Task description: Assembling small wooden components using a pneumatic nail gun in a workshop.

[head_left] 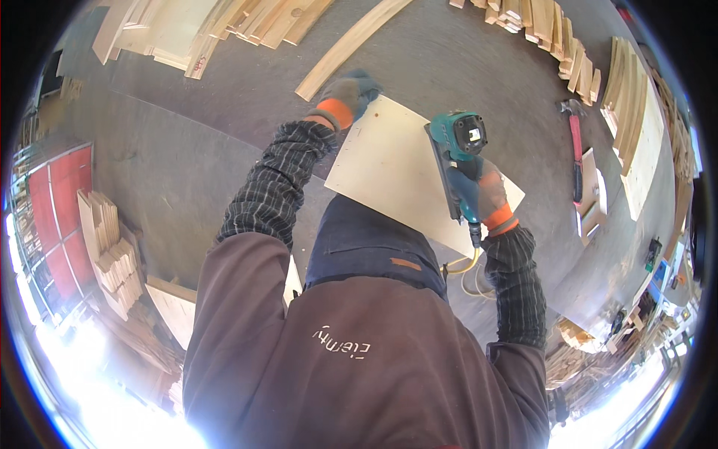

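A pale plywood panel [393, 161] lies flat in front of me on a grey workbench [194, 150]. My left hand [345, 96], in a grey and orange glove, presses down on the panel's far left corner. My right hand [482, 193], gloved the same way, grips the handle of a teal power sander [458, 153] that rests on the panel's right edge. A yellow cord [467, 263] runs from the sander's handle down toward my body.
A red-handled hammer [575, 146] lies to the right on the bench. Stacks of wooden slats [202, 26] sit at the far left, and more wooden pieces [557, 34] at the far right. A long curved strip [345, 49] lies beyond the panel. Boards [108, 251] stand on the left.
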Demonstrator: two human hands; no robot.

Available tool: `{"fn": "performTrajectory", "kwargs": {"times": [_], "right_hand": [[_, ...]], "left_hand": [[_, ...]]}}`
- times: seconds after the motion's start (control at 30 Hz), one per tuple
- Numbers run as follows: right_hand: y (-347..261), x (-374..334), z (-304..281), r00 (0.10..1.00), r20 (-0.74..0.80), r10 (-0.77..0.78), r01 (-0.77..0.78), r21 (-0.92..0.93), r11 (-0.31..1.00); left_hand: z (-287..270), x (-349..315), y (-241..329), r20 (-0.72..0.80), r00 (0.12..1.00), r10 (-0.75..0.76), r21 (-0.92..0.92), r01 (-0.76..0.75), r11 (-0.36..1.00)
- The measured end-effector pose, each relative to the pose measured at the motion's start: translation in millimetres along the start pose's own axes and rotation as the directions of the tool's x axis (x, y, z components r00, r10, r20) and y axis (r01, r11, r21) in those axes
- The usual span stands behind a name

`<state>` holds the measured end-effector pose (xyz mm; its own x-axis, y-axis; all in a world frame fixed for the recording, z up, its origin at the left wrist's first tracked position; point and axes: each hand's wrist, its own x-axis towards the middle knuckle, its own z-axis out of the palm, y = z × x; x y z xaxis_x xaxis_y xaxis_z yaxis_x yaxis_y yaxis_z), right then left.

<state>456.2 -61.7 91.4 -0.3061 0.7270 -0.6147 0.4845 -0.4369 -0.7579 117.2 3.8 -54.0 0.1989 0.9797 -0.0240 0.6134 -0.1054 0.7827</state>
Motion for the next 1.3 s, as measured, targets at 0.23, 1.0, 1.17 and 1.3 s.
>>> {"fn": "performTrajectory", "kwargs": {"times": [0.23, 1.0, 1.17, 1.3], "right_hand": [[21.9, -30.6, -20.9, 0.996, -0.081, 0.040, -0.030, 0.122, 0.992], [95.9, -104.3, -78.0, 0.957, -0.237, 0.168, -0.079, 0.342, 0.936], [114.2, -113.3, -85.8, 0.961, -0.241, 0.133, -0.006, 0.464, 0.886], [131.9, -122.8, -93.9, 0.943, -0.284, 0.174, -0.045, 0.408, 0.912]], "left_hand": [[-4.9, -1.0, 8.7, 0.008, 1.000, -0.015, -0.030, 0.015, 0.999], [-3.5, 1.7, 9.3, 0.014, 1.000, 0.022, 0.130, -0.024, 0.991], [-0.1, 3.1, 7.4, 0.025, 0.999, 0.029, 0.145, -0.032, 0.989], [-0.8, 2.6, 9.2, 0.029, 1.000, 0.008, 0.122, -0.011, 0.993]]}}
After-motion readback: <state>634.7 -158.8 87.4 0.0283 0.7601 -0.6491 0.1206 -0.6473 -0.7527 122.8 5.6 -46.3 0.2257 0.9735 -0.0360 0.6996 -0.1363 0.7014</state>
